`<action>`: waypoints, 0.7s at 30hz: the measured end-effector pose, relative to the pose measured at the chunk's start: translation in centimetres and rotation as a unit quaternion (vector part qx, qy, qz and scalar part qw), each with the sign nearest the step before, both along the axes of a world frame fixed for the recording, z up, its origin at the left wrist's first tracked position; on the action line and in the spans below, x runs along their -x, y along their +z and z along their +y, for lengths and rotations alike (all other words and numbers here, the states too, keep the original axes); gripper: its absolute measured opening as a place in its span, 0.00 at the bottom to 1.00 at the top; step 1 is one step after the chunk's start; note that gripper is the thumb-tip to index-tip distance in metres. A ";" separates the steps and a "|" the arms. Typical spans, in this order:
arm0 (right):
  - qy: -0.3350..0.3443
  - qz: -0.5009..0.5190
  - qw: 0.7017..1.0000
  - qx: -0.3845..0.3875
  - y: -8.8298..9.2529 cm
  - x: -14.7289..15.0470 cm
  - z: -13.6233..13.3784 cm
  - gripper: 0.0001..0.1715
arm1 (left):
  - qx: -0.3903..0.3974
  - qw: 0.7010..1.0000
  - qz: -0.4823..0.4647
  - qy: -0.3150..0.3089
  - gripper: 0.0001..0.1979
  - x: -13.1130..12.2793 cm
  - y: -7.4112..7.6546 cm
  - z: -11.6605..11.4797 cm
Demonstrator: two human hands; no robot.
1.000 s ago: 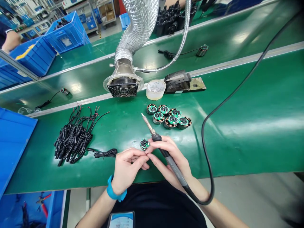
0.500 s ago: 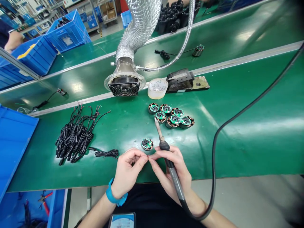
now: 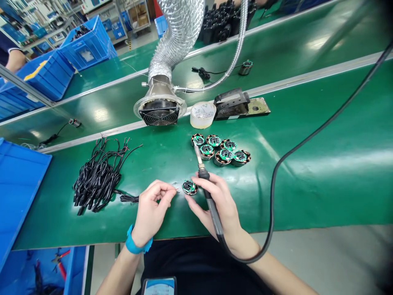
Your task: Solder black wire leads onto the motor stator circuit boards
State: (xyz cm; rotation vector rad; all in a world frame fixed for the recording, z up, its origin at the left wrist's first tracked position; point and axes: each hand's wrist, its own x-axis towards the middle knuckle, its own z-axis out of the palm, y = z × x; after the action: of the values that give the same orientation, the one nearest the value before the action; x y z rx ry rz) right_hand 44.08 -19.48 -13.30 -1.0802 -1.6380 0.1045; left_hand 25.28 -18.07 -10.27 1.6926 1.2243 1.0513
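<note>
Alas, stator [image 3: 189, 187] markings illegible.

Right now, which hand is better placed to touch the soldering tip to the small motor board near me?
Right, probably: the right hand grips the soldering iron, tip just beyond the motor board. The left hand pinches a thin wire beside it.

1. The table [image 3: 322, 135] has a glossy green mat.
2. The small motor stator [image 3: 189, 187] carries a green circuit board over copper-coloured windings.
3. The soldering iron [image 3: 208, 196] has a black handle and black cord.
4. The wire bundle [image 3: 96, 180] is black with red tips.
5. The wristband [image 3: 135, 245] is bright blue.
6. The storage bins [image 3: 46, 71] are blue.
7. The extraction duct [image 3: 179, 28] is ribbed silver.
</note>
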 end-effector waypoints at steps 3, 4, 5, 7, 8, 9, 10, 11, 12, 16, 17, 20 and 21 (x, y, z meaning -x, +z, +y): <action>-0.001 -0.012 1.000 0.003 -0.2 0.2 0.5 0.28 | 0.039 0.999 0.001 -0.026 0.16 -0.4 0.1 0.0; 0.005 -0.013 1.000 0.004 -0.3 0.1 0.6 0.28 | 0.049 0.998 0.002 -0.037 0.16 -0.5 0.1 0.0; 0.016 -0.014 1.000 0.008 -0.3 -0.1 0.7 0.27 | 0.058 0.997 0.001 -0.044 0.17 -0.6 0.2 0.1; 0.048 -0.017 0.999 0.017 -0.4 -0.7 0.7 0.28 | 0.061 0.997 0.001 -0.049 0.16 -0.8 0.3 0.2; 0.066 -0.017 0.997 0.022 -0.5 -1.1 0.7 0.27 | 0.049 0.997 0.005 -0.053 0.15 -0.9 0.3 0.3; 0.080 -0.018 0.996 0.028 -0.5 -1.5 0.7 0.27 | 0.030 0.998 0.011 -0.061 0.14 -1.0 0.3 0.4; 0.089 -0.017 0.995 0.033 -0.6 -2.0 0.7 0.27 | 0.004 0.997 0.018 -0.072 0.12 -1.1 0.3 0.6; 0.095 -0.015 0.995 0.038 -0.6 -2.4 0.8 0.27 | -0.021 0.996 0.025 -0.086 0.10 -1.3 0.3 0.8; 0.098 -0.011 0.994 0.042 -0.6 -2.8 0.8 0.28 | -0.044 0.993 0.032 -0.100 0.08 -1.5 0.2 1.0; 0.118 0.000 0.992 0.053 -0.6 -3.5 1.3 0.26 | -0.119 0.982 0.068 -0.130 0.03 -2.3 -0.1 1.7; 0.120 -0.001 0.991 0.052 -0.6 -3.5 1.3 0.26 | -0.138 0.979 0.078 -0.131 0.02 -2.4 -0.1 1.8; 0.121 -0.003 0.992 0.048 -0.8 -3.3 1.5 0.25 | -0.171 0.971 0.100 -0.133 0.02 -2.4 0.0 2.2; 0.124 -0.005 0.991 0.045 -0.8 -3.2 1.5 0.26 | -0.175 0.970 0.104 -0.135 0.02 -2.3 0.1 2.3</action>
State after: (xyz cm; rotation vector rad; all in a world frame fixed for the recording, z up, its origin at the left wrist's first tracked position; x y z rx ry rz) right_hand 47.31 -17.97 -14.13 -0.9417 -1.7847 0.3403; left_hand 27.57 -15.77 -10.18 2.2189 0.9326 0.9791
